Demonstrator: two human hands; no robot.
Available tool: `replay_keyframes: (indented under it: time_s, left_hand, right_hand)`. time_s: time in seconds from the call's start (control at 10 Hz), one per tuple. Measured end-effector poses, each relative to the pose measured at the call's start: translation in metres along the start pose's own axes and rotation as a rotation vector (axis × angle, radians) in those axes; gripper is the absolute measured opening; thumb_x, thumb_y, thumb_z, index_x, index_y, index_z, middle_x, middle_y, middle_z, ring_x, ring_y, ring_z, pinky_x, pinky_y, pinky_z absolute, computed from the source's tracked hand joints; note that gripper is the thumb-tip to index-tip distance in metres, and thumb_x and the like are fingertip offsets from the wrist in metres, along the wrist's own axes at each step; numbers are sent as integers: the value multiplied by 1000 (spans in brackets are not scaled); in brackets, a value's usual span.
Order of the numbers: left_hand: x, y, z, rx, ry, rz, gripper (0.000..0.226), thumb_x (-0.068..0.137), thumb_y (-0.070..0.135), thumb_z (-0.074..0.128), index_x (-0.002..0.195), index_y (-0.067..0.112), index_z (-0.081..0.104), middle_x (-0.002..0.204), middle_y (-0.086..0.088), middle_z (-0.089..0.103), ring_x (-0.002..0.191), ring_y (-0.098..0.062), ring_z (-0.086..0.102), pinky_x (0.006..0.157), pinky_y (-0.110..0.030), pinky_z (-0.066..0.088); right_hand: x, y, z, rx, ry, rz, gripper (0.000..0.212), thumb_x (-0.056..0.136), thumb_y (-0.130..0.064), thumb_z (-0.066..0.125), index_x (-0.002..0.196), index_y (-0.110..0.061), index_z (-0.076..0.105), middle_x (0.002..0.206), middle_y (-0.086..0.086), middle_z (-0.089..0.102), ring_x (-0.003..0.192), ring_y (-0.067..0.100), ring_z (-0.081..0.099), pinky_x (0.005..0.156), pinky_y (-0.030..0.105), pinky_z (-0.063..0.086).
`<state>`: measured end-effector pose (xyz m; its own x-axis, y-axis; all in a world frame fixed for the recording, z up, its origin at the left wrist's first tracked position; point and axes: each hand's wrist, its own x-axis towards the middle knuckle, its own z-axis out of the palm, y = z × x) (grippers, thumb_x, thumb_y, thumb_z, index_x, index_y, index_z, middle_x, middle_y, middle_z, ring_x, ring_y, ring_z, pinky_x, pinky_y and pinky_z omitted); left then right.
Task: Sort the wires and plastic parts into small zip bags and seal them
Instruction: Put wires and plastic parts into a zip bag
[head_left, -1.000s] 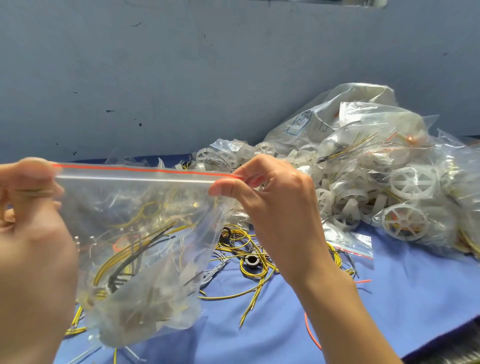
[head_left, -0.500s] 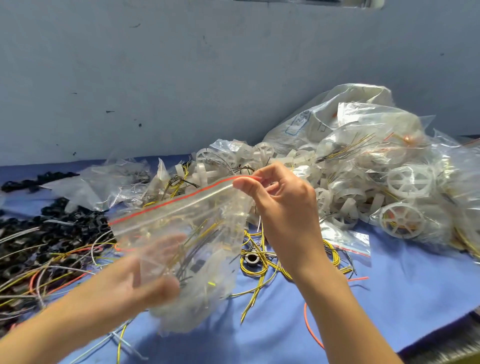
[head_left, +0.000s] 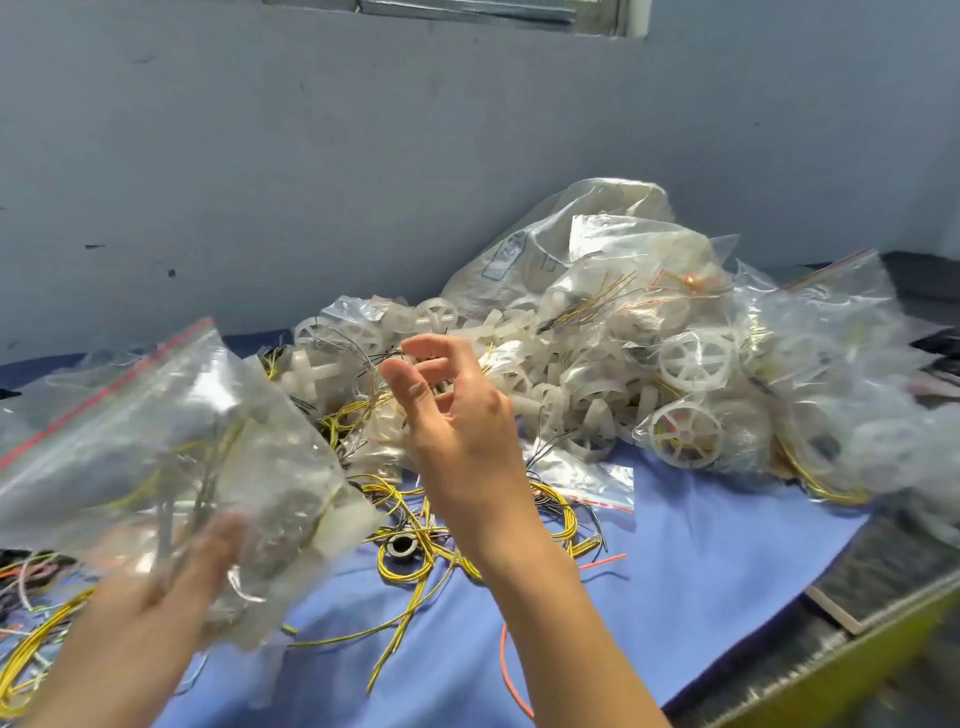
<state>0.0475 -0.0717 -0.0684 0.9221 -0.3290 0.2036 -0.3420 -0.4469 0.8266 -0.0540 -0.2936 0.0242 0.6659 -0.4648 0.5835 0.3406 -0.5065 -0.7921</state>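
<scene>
Two hands are in view, and I report on each in turn. The left hand, near left, is under a filled zip bag and holds it up off the blue cloth. Motion blur keeps me from telling whether the fingers pinch the plastic or only carry it from below. The bag is tilted, with its red seal strip running up toward the far side. In my judgement that keeps the wires and pale parts settled away from the mouth. The strip reads as one straight line, which suggests it is closed, but I cannot confirm this.

The right hand is empty, its fingers loosely spread. It hovers over the loose white plastic parts at centre, probably placed to take the next batch. Yellow wires lie tangled on the cloth just near of it, around a small metal ring. A flat zip bag lies beside them, apparently empty. Filled bags are heaped at far right, well clear of the working area, some showing spoked wheels.

Writing: the large sack at the back carries a blue outlined label. Its characters are too small to read, and I find no brand.
</scene>
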Motion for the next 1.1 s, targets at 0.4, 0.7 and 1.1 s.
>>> replay_keyframes:
  time_s: [0.4, 0.7, 1.1]
  left_hand:
    - [121, 328, 155, -791, -451, 4, 43, 97, 43, 53, 126, 11, 50, 115, -16, 56, 94, -22, 68, 78, -31, 60]
    - [225, 152, 126, 713, -107, 127, 62, 95, 41, 52, 148, 18, 30, 150, -16, 36, 135, -34, 38, 110, -48, 35]
    - [252, 60, 58, 1159, -264, -47, 85, 78, 66, 47, 150, 31, 17, 155, -13, 19, 135, -41, 35, 107, -53, 38]
  right_hand:
    - [38, 63, -84, 648, 464, 593, 19, 99, -11, 44, 98, -25, 56, 89, 2, 65, 51, 8, 58, 42, 16, 44]
    - [48, 83, -47, 521, 274, 685, 15, 100, -16, 44, 99, -26, 56, 96, 1, 64, 66, 13, 59, 61, 24, 44]
    - [54, 87, 19, 590, 179, 758, 16, 100, -15, 43, 103, -22, 57, 93, 0, 62, 61, 12, 56, 64, 25, 44]
